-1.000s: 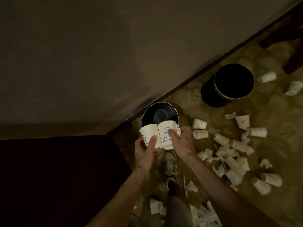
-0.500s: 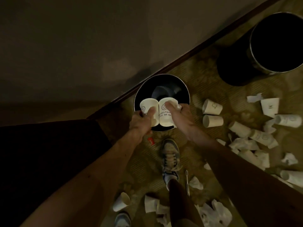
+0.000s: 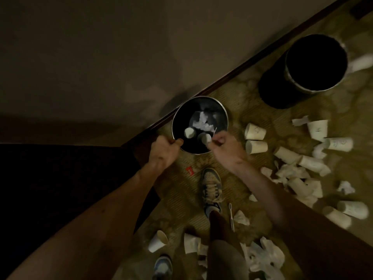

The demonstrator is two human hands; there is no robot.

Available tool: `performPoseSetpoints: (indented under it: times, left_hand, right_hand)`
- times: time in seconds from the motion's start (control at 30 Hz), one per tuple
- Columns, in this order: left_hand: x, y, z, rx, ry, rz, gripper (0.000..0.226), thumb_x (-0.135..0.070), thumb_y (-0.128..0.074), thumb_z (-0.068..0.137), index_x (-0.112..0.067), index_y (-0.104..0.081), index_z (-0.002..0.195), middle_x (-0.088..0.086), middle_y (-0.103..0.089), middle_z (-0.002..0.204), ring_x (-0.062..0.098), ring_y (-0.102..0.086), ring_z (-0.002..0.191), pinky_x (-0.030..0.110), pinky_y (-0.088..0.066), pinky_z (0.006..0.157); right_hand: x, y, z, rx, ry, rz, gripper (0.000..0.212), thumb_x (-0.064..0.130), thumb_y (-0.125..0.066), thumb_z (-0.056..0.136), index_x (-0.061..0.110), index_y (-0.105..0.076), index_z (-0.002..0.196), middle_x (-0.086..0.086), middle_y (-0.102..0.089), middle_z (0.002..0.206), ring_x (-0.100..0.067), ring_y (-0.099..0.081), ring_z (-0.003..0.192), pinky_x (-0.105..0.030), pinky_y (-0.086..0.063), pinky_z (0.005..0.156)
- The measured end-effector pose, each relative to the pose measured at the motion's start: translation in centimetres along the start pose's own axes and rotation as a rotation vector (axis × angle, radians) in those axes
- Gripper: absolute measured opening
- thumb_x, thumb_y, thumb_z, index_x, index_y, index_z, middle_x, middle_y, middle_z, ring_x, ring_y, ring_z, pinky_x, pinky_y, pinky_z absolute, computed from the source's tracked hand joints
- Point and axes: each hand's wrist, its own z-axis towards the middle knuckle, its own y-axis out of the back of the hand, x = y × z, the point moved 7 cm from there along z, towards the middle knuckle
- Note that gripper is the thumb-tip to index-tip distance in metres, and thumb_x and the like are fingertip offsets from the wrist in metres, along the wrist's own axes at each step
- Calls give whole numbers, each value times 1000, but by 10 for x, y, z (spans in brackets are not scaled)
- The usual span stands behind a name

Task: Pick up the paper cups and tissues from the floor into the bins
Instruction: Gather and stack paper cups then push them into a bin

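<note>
A small round metal bin stands by the wall with crumpled tissue inside. Two white paper cups are loose inside its mouth, below my hands. My left hand is curled shut at the bin's near-left rim and holds nothing. At the near-right rim, my right hand has its fingers loosely apart, just beside the second cup. Several more cups and tissues lie scattered on the carpet to the right.
A larger black bin stands at the upper right near the baseboard. My shoe is planted just below the small bin. A red wrapper, a toothbrush and another cup lie nearby. Dark furniture fills the left.
Both hands held a cup each over the small bin; the two cups have left my hands and are now inside the bin's mouth.
</note>
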Motion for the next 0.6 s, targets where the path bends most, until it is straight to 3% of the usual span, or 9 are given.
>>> performPoseSetpoints:
  times: [0.07, 0.13, 0.27, 0.37, 0.43, 0.5, 0.6]
  left_hand:
    - [-22, 20, -42, -2, -87, 101, 34, -41, -63, 92, -10, -65, 108, 2, -64, 103, 15, -59, 88, 24, -43, 73]
    - [-46, 36, -95, 36, -228, 256, 25, -41, -62, 92, -17, -66, 97, 0, -65, 91, 20, -63, 92, 28, -44, 74]
    - [-79, 57, -219, 64, -548, 748, 27, -44, -57, 93, -21, -64, 105, 8, -67, 103, 27, -64, 96, 34, -48, 76]
    - [-77, 73, -322, 18, -697, 912, 32, -42, -53, 96, -18, -61, 116, 10, -66, 114, 29, -64, 102, 36, -51, 82]
    - [-73, 73, -385, 29, -808, 974, 33, -41, -53, 97, -17, -60, 119, 10, -64, 117, 30, -63, 105, 38, -53, 86]
    - [-69, 65, -443, 62, -910, 1036, 30, -39, -54, 96, -16, -62, 115, 10, -65, 113, 29, -64, 100, 39, -54, 85]
    - [-57, 50, -526, 113, -1094, 1108, 17, -37, -55, 95, -20, -57, 95, 6, -66, 99, 20, -59, 80, 35, -49, 68]
  right_hand:
    - [13, 12, -52, -31, 53, -30, 14, 35, -66, 87, 32, -52, 86, 14, -63, 73, 5, -58, 69, -17, -38, 57]
    - [26, 19, -111, -73, 99, -45, 18, 34, -67, 86, 31, -50, 80, 11, -59, 63, 1, -55, 58, -21, -36, 54]
    - [34, 16, -238, -154, 120, -19, 19, 32, -71, 85, 31, -54, 93, 11, -58, 78, -9, -59, 71, -19, -44, 56]
    - [21, 0, -341, -170, 51, 80, 20, 32, -70, 85, 25, -53, 92, -1, -63, 91, -21, -62, 85, -36, -53, 73]
    - [5, -7, -408, -234, 44, 201, 17, 36, -68, 83, 29, -53, 86, 1, -65, 89, -21, -63, 86, -35, -51, 73]
    - [-14, -11, -472, -326, 63, 255, 15, 36, -68, 81, 31, -54, 81, 10, -61, 80, -14, -62, 80, -27, -47, 66]
    - [-55, -15, -558, -466, 67, 378, 17, 27, -72, 80, 28, -56, 77, 8, -60, 72, -13, -59, 71, -31, -49, 67]
